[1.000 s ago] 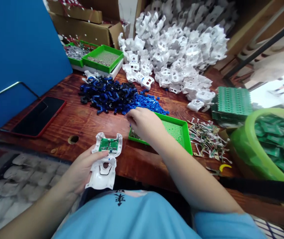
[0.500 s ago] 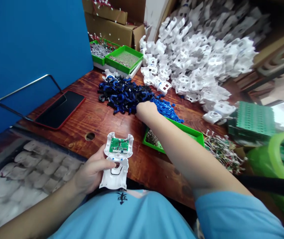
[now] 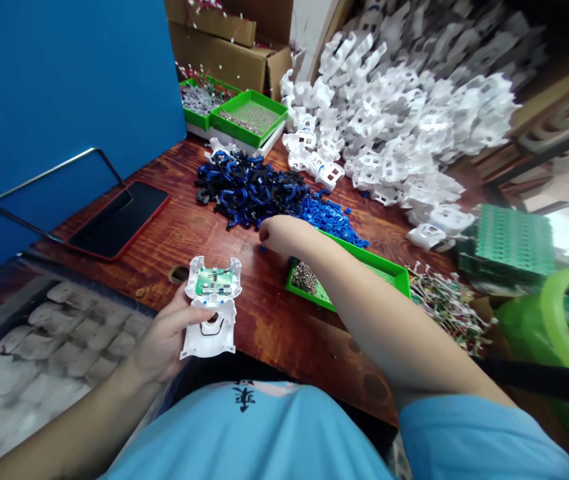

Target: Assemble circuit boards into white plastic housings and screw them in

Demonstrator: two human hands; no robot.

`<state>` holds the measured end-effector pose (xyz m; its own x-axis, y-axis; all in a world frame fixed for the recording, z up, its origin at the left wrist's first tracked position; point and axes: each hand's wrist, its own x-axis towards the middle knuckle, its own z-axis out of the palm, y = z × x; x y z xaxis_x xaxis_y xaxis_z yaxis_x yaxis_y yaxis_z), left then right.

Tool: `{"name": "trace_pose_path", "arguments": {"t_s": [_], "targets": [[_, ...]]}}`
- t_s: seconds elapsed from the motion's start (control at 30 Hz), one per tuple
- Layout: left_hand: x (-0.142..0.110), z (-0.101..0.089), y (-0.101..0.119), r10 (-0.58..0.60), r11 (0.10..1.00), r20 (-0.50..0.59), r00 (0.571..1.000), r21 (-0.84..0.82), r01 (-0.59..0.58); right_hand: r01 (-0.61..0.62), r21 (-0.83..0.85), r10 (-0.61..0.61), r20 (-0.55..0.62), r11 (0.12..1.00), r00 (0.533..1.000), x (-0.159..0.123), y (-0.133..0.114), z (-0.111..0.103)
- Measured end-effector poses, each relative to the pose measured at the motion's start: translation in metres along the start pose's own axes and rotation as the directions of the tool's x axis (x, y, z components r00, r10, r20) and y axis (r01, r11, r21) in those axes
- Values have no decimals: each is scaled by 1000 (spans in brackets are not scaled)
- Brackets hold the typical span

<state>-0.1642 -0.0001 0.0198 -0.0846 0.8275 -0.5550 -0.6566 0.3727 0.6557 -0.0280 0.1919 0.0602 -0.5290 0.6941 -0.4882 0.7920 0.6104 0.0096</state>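
Note:
My left hand (image 3: 164, 337) grips a white plastic housing (image 3: 210, 310) with a small green circuit board seated in its upper part, held over the table's near edge. My right hand (image 3: 280, 235) reaches forward to the near edge of a pile of blue and black plastic parts (image 3: 254, 190), fingers curled and pinched on a small blue piece. A patch of small bright-blue rings (image 3: 332, 219) lies just right of that hand. Beneath my right forearm sits a green tray (image 3: 389, 275) with small metal parts in its left corner.
A big heap of white housings (image 3: 404, 120) fills the back right. Two green trays (image 3: 252, 117) and cardboard boxes stand at the back. A red-cased phone (image 3: 119, 220) lies left, by a blue panel. Wired components (image 3: 444, 303), stacked green boards (image 3: 512, 233) and a green basin (image 3: 559, 300) are right.
My right hand went from the green tray up to the blue pile, then drew back slightly toward me with a small blue piece. The left hand shifted the housing a little left.

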Motion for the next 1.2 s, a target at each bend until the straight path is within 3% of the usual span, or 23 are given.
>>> {"name": "trace_pose_path", "arguments": {"t_s": [0.4,0.63,0.73,0.83,0.9,1.0,1.1,1.2], "targets": [[-6,6,-4,-25,999,47,999,-26,27,16,-20,-16,7,1000,1000,4,-2,4],[1,3,-6,-13,1000,62,998,-15,14,100,-104,-112,-112,989,987,0,-9,9],[0,2,-5,17,1000,62,998,-15,-16,132,-146,-160,-203,980,966,-18,-15,5],[-1,0,-5,81,996,34,996,-30,-80,200,-168,-241,-269,965,933,-58,-22,6],[-1,-3,-5,113,993,21,993,-37,-112,278,-176,-316,-249,944,915,-90,-25,19],[1,-4,-6,115,993,27,993,-31,-114,344,-176,-377,-216,922,901,-129,-22,56],[3,-1,-8,81,997,46,996,-10,-81,348,-136,-372,-243,927,896,-152,-11,98],[5,8,-12,31,999,77,997,18,-32,322,-42,-319,-314,946,894,-166,2,124]]}}
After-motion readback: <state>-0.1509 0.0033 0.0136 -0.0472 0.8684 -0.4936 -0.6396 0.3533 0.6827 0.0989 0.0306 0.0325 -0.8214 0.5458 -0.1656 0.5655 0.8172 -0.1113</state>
